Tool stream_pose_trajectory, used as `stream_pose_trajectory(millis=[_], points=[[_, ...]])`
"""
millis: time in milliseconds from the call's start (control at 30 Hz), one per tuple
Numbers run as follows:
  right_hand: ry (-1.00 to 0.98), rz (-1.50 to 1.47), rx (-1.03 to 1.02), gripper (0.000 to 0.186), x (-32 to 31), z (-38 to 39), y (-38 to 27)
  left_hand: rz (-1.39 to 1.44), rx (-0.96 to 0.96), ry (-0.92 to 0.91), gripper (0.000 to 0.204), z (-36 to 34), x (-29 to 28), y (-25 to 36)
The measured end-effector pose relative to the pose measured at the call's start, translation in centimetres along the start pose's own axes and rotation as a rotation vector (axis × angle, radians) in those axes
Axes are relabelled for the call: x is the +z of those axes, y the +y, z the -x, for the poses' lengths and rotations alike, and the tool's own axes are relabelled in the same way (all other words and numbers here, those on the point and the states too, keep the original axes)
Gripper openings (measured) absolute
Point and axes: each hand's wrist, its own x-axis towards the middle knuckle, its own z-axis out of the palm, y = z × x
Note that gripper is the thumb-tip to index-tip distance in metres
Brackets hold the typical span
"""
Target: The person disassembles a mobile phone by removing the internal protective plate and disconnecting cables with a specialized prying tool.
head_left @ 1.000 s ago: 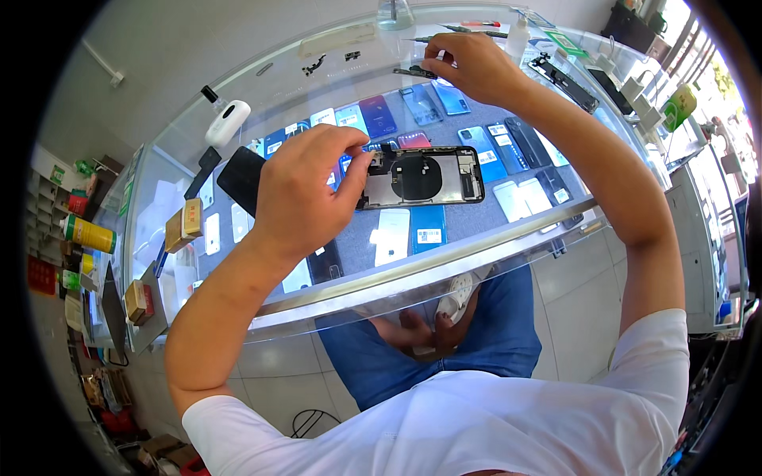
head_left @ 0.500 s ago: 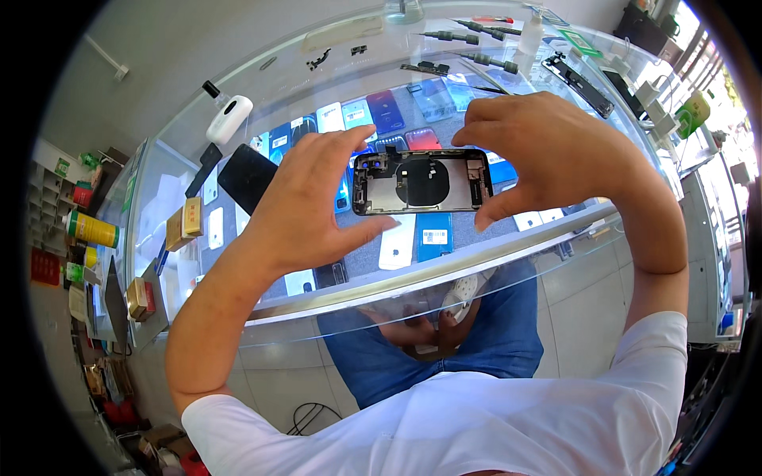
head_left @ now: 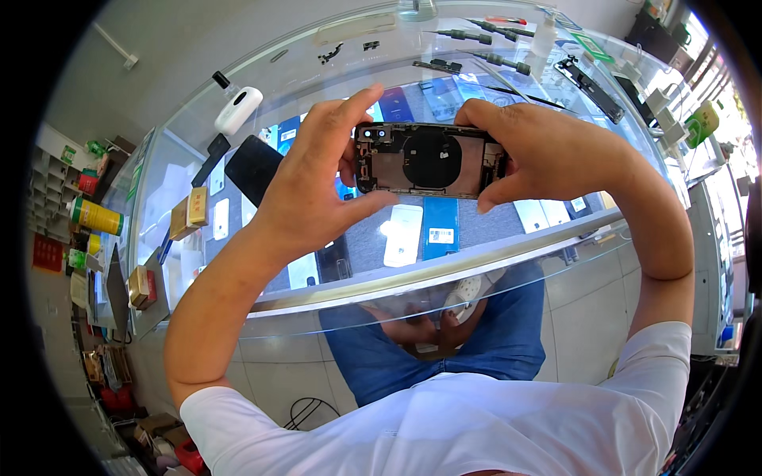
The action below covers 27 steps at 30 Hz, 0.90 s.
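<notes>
Above the glass counter, an opened phone housing (head_left: 476, 163) faces up, showing a round black coil in its middle and two camera lenses at its left end. My left hand (head_left: 313, 178) grips that left end, its thumb along the near edge and some fingers tucked behind. At the opposite end my right hand (head_left: 548, 147) is closed around the housing, thumb at the near corner and index finger on the far edge. What lies under the housing is hidden.
A dark phone (head_left: 252, 168) and a white oval device (head_left: 238, 111) lie to the left, near small gold boxes (head_left: 189, 213). Several screwdrivers (head_left: 496, 59) lie at the back, and a slim phone part (head_left: 589, 89) at the right. More phones show beneath the glass.
Both hands have closed in on the phone housing and now hold its ends. It has moved slightly up and right in view and tilted. My right hand has come inward.
</notes>
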Motion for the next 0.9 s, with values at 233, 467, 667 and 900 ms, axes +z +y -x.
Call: stream_pose_trajectory(millis=[233,467,667,900], points=[[-0.030,-0.042,-0.044,0.067,0.2,-0.6,1.0,0.023,0.002,0.001,0.112,0.0,0.2,-0.8],[-0.112,-0.131,-0.057,0.055,-0.4,-1.3,2.2,0.095,0.002,0.046,0.106,0.1,0.1,-0.6],[-0.175,-0.206,0.044,0.053,-0.6,-1.6,2.3,0.118,0.008,0.054,0.109,0.0,0.0,-0.7],[-0.154,-0.232,0.067,0.045,-0.4,-1.8,2.1,0.141,0.037,0.073,0.107,0.0,0.1,-0.9]])
